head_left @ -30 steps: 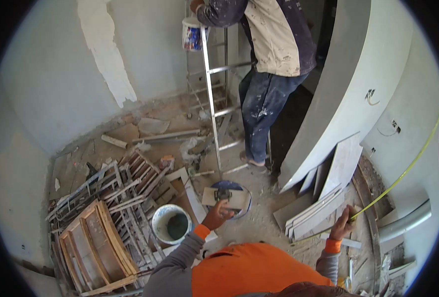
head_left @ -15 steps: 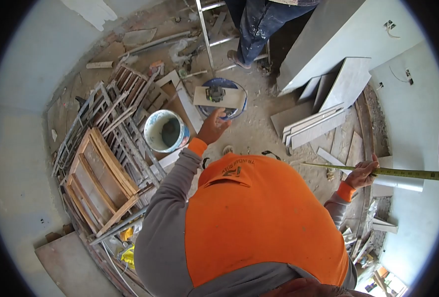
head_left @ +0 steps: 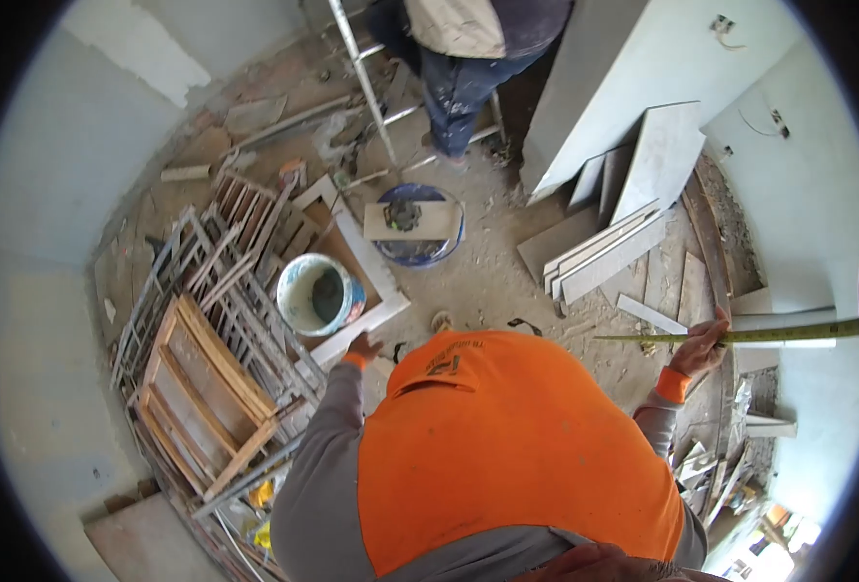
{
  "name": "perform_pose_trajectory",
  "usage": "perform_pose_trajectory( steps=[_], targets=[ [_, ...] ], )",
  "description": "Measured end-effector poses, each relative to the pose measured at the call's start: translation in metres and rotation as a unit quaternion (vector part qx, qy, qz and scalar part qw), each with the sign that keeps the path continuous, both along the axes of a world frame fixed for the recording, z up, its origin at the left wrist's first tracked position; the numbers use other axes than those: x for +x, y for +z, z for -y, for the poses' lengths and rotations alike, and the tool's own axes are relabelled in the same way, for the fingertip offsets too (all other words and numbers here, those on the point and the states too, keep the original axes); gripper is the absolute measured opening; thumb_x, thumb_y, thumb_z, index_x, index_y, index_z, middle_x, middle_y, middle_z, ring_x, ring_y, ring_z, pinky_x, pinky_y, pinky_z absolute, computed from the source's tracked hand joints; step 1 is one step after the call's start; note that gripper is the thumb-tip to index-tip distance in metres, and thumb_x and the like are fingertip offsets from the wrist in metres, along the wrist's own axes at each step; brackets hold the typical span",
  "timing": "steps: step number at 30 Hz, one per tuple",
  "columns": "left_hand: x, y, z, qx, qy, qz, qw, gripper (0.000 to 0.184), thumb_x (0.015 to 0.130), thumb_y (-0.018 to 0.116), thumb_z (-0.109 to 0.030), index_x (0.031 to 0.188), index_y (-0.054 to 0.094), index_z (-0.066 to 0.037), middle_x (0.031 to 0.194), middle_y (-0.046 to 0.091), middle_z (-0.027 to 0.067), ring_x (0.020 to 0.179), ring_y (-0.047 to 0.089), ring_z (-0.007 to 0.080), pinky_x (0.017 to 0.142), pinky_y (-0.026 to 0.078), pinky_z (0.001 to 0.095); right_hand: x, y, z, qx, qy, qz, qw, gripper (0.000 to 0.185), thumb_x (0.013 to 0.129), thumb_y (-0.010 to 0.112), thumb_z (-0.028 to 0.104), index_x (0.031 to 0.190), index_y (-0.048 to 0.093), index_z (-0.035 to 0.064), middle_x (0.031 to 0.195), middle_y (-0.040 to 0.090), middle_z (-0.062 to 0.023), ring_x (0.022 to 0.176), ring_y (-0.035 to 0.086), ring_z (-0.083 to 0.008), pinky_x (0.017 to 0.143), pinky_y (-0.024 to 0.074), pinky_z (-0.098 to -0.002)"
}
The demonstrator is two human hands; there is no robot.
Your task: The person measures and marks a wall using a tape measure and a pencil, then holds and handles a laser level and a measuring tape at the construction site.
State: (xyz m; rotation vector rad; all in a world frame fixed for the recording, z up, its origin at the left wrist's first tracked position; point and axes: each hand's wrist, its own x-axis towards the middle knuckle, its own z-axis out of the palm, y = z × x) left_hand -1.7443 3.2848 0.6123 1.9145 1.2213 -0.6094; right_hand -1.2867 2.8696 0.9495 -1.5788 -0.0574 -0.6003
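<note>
My right hand is out to the right with its fingers closed around the yellow blade of a tape measure. The blade runs nearly level past both sides of the hand, its thin end over the floor. At the far right it meets a dark shape I cannot make out; the tape's case is not visible. My left hand hangs low beside my body with nothing in it, fingers apart. Just beyond it are a white bucket and a pale frame on the floor.
Ahead, a tile piece with a dark green tool lies across a blue tub. A person stands by a ladder. Wooden frames are piled left; tiles lean against the wall right.
My left hand has dropped back from near the blue tub toward my body. The right hand keeps hold of the tape. The view has tilted, and more of the other person shows.
</note>
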Motion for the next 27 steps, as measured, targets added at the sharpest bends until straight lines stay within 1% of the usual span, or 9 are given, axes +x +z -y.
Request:
perform_pose_trajectory(
  steps=[8,10,14,16,18,19,20,22,27],
  targets=[
    [-0.014,0.005,-0.006,0.071,0.098,0.061,0.991,0.056,0.076,0.070,-0.041,0.111,0.057,0.001,0.108,0.062,0.0221,0.103,0.060,0.0323,0.091,0.046,0.0392,0.017,-0.015,-0.007,0.010,0.081,0.065,0.995,0.033,0.099,0.045,0.026,0.097,0.058,-0.0048,0.058,0.043,0.0045,0.050,0.037,-0.0023,0.049,0.0324,-0.0182],
    [-0.005,-0.004,-0.012,0.133,0.048,0.087,0.986,0.054,0.076,0.071,-0.039,0.109,0.058,0.002,0.102,0.064,0.0225,0.096,0.062,0.0328,0.087,0.047,0.0397,0.019,-0.020,-0.004,-0.003,0.114,0.099,0.989,0.031,0.098,0.046,0.025,0.101,0.059,-0.0035,0.060,0.042,0.0063,0.051,0.036,-0.0020,0.047,0.0303,-0.0182],
    [0.006,-0.047,-0.031,0.011,0.119,0.171,0.978,0.053,0.080,0.069,-0.036,0.110,0.056,0.006,0.103,0.064,0.0230,0.096,0.063,0.0331,0.086,0.048,0.0392,0.012,-0.017,-0.006,-0.014,0.110,0.082,0.990,0.032,0.097,0.050,0.027,0.104,0.060,-0.0026,0.060,0.041,0.0077,0.052,0.037,-0.0015,0.047,0.0295,-0.0184],
    [0.021,-0.028,-0.027,-0.019,0.115,0.175,0.978,0.049,0.083,0.065,-0.030,0.111,0.054,0.008,0.101,0.064,0.0217,0.090,0.063,0.0323,0.083,0.048,0.0398,0.007,-0.018,-0.003,-0.028,0.086,0.074,0.993,0.033,0.097,0.051,0.029,0.104,0.060,-0.0017,0.059,0.042,0.0070,0.052,0.038,-0.0023,0.047,0.0303,-0.0193],
    [0.024,-0.024,-0.024,-0.024,0.075,0.249,0.965,0.047,0.084,0.066,-0.030,0.108,0.054,0.008,0.095,0.065,0.0206,0.082,0.064,0.0297,0.076,0.050,0.0386,0.001,-0.017,0.004,-0.051,0.070,0.048,0.995,0.034,0.097,0.050,0.030,0.103,0.061,-0.0012,0.059,0.042,0.0067,0.052,0.040,-0.0029,0.047,0.0311,-0.0199],
    [0.033,-0.020,-0.038,0.053,-0.120,0.175,0.976,0.042,0.084,0.066,-0.028,0.104,0.055,0.007,0.088,0.066,0.0174,0.073,0.064,0.0249,0.067,0.051,0.0353,-0.001,-0.017,0.007,-0.051,0.059,0.047,0.996,0.034,0.097,0.050,0.030,0.103,0.061,-0.0012,0.059,0.042,0.0067,0.052,0.040,-0.0029,0.047,0.0311,-0.0199],
    [0.039,-0.010,-0.035,0.051,-0.130,0.175,0.975,0.042,0.084,0.066,-0.028,0.104,0.055,0.007,0.088,0.066,0.0174,0.073,0.064,0.0249,0.067,0.051,0.0353,-0.005,-0.016,0.009,-0.040,0.066,0.041,0.996,0.035,0.097,0.050,0.031,0.103,0.061,-0.0011,0.059,0.043,0.0064,0.052,0.040,-0.0030,0.047,0.0313,-0.0201],
    [0.049,0.019,-0.019,-0.015,0.032,0.191,0.981,0.037,0.084,0.066,-0.029,0.099,0.057,0.004,0.082,0.066,0.0131,0.067,0.063,0.0225,0.064,0.050,0.0325,-0.009,-0.018,0.018,-0.030,0.068,0.034,0.997,0.035,0.097,0.049,0.032,0.102,0.061,-0.0010,0.059,0.043,0.0060,0.052,0.040,-0.0031,0.047,0.0315,-0.0202],
    [0.036,-0.005,-0.049,-0.045,-0.120,0.149,0.980,0.038,0.083,0.066,-0.033,0.101,0.059,0.000,0.080,0.066,0.0100,0.066,0.064,0.0247,0.066,0.052,0.0353,-0.022,-0.021,0.027,0.008,0.067,0.027,0.997,0.034,0.097,0.048,0.032,0.105,0.061,0.0014,0.056,0.042,0.0031,0.052,0.041,-0.0033,0.048,0.0323,-0.0218]
  ],
)
